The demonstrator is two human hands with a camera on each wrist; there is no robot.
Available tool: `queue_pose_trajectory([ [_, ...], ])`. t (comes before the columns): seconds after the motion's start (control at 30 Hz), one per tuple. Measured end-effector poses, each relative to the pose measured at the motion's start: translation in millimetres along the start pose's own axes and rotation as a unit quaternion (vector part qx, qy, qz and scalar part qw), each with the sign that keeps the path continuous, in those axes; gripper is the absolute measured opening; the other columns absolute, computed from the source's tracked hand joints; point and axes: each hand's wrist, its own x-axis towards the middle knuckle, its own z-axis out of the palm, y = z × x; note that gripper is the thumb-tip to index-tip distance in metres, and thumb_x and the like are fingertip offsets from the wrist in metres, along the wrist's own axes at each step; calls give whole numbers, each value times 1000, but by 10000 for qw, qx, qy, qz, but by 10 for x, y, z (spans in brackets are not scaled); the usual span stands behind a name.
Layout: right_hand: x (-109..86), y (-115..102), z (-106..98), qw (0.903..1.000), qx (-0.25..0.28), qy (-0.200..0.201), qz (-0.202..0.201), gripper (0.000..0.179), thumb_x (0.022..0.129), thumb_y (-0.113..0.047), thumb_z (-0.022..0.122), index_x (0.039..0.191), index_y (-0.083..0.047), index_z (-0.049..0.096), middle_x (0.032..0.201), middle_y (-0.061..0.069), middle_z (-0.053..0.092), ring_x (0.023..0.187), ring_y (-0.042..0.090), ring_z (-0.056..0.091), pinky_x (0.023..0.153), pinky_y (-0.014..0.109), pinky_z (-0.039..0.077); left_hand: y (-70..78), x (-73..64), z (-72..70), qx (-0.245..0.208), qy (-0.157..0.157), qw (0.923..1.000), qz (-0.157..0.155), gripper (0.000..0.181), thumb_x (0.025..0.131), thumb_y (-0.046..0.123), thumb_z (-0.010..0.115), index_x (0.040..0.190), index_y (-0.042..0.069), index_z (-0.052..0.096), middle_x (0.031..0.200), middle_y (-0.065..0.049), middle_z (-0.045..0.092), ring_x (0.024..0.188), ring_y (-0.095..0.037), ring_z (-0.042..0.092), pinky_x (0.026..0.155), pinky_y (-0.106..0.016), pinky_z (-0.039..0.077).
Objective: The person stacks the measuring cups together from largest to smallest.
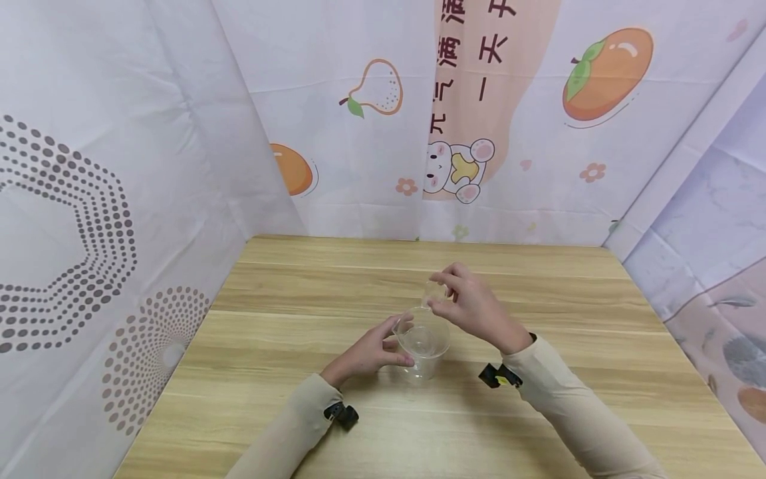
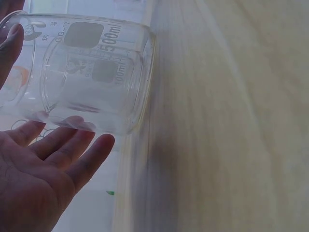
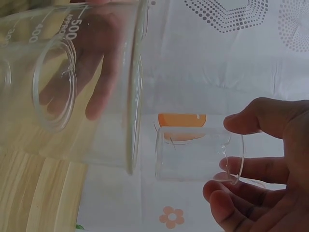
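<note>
A clear glass beaker (image 2: 140, 104) marked 500 ml stands on the table, with a smaller beaker (image 2: 101, 82) marked 100 ml inside it. My left hand (image 1: 374, 349) holds the large beaker around its side, thumb on the near side and fingers behind. Just above and beyond the large beaker's rim, my right hand (image 1: 473, 299) pinches a tiny clear beaker (image 3: 193, 154) near its rim, between thumb and fingers. This tiny beaker hangs outside the large one, its base toward the large beaker's mouth in the right wrist view.
The wooden table (image 1: 287, 286) runs back to a white printed curtain (image 1: 335, 173) behind it. More patterned cloth (image 1: 197, 166) hangs along the left side, and another sheet (image 1: 712, 253) hangs on the right.
</note>
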Motion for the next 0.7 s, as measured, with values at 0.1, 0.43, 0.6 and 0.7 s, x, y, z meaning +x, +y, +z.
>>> queue_pose_trajectory([
  [0.1,-5,-9,10,10000,-2,-30,-4,38,84,-19,73,117,0,67,101,9,61,73,12,52,58,21,45,1,0,-1,20,1,10000,-5,86,83,29,78,153,25,29,153,-8,41,130,-41,49,106,-50,47],
  [0.43,-11,-41,29,9998,20,32,-218,35,81,-17,76,112,-2,70,99,10,63,75,14,53,59,21,46,12,5,-12,-77,-33,10000,-38,84,84,27,78,153,28,29,153,-6,40,130,-39,51,104,-46,49],
  [0.6,-27,-40,50,9995,1,-38,-319,34,81,-16,76,112,-2,70,98,9,63,76,14,53,60,21,45,4,8,-11,-82,-50,9999,-38,85,83,29,78,153,28,28,154,-5,39,130,-39,51,103,-46,50],
  [0.7,-34,-45,60,9995,17,-107,-308,34,81,-17,76,111,-2,70,98,8,62,76,14,53,60,21,45,-7,3,-7,-59,-58,10000,-31,85,84,30,77,153,28,28,154,-6,39,130,-40,51,103,-46,50],
])
